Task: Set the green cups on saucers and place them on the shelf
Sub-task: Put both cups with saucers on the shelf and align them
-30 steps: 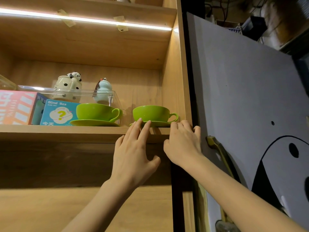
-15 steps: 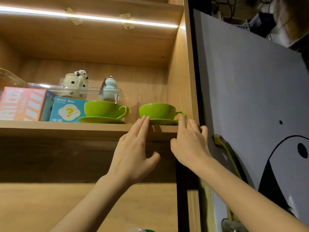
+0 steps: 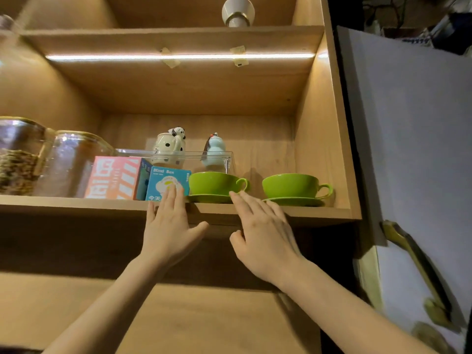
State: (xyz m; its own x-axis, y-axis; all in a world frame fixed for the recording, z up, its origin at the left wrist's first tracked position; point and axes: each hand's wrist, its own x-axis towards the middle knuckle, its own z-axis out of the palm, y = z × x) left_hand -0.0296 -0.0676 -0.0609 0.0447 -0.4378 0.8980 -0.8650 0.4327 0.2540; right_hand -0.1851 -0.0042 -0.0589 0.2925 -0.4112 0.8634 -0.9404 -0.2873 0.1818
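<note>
Two green cups stand on green saucers on the wooden shelf (image 3: 76, 201). The left cup (image 3: 213, 183) sits on its saucer (image 3: 209, 198) near the middle. Near the shelf's right wall, the right cup (image 3: 291, 185) rests on its saucer (image 3: 293, 201). Both handles point right. My left hand (image 3: 169, 226) is flat against the shelf's front edge, fingers spread, fingertips in front of the blue box. My right hand (image 3: 263, 231) is also spread, its fingertips at the left saucer's right rim. Neither hand holds anything.
On the shelf left of the cups are a blue "Blind Box" carton (image 3: 167, 183), a pink striped box (image 3: 115, 177) and two glass jars (image 3: 71, 162). Behind them a clear case (image 3: 194, 159) holds two small figurines. A grey panel (image 3: 413, 139) stands at the right.
Both hands have moved left along the shelf edge, away from the right cup and saucer, toward the left cup. The view has tilted up and shifted left.
</note>
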